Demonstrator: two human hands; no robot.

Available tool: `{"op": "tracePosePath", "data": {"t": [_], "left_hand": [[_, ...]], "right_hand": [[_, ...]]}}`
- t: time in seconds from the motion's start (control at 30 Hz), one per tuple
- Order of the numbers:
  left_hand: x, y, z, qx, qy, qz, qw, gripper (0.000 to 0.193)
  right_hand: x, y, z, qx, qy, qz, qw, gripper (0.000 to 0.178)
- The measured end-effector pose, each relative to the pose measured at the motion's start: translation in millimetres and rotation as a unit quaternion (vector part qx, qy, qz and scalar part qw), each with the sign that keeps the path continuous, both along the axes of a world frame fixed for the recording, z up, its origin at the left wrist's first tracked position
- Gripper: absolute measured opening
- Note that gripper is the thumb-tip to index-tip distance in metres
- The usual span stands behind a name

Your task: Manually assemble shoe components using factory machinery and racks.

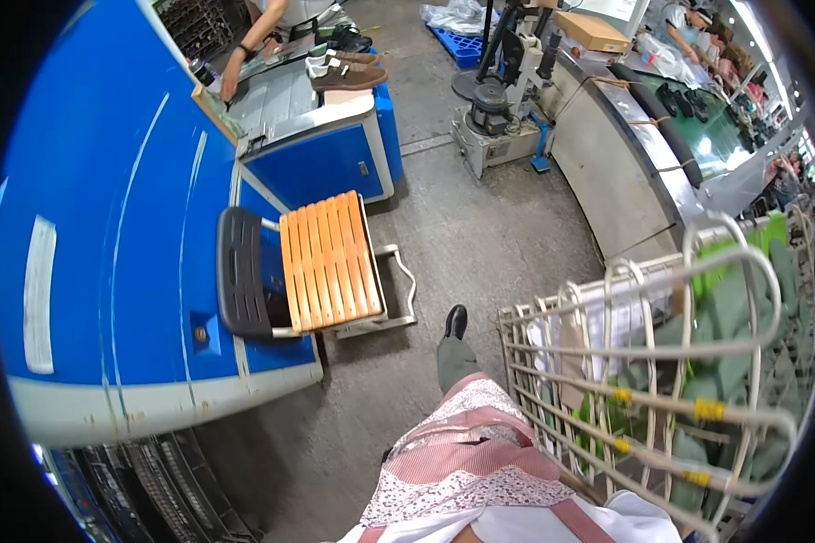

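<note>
A: State the pose of the wearer's hands.
B: The left hand and right hand are out of view; open or gripping, I cannot tell. The wire cart [708,410] stands just beside the apron [471,462], on the wearer's right.
A: And the co-worker's arm?
B: The forearm [261,32] slants down; the co-worker's hand [230,83] is at the tabletop's [272,101] left edge, grip unclear. Brown shoes [349,77] occupy its near right corner.

Smooth, slightly glossy wooden seat [330,262]
</note>
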State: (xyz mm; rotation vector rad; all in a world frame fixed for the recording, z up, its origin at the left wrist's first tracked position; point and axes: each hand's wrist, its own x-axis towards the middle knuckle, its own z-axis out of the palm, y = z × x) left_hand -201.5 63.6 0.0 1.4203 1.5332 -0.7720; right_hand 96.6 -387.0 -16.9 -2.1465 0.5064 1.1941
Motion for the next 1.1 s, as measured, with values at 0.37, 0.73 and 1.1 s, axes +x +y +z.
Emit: {"op": "tracePosePath", "data": {"t": [0.37, 0.73, 1.1], "left_hand": [[304.6, 100.8, 79.3, -0.011, -0.078, -0.271, 0.959, 0.035], [873.7, 437.3, 178.2, 0.438, -0.466, -0.18, 0.748, 0.031], [1050.2, 612.5, 164.9, 0.48, -0.196, -0.47, 0.714, 0.023]], "right_hand": [[291.3, 105.2, 8.1, 0.063, -0.059, -0.059, 0.995, 0.025], [517.5, 254.5, 30.2, 0.089, -0.091, -0.074, 0.989, 0.023], [540.9, 282.1, 49.1, -0.015, -0.001, -0.069, 0.998, 0.022]]}}
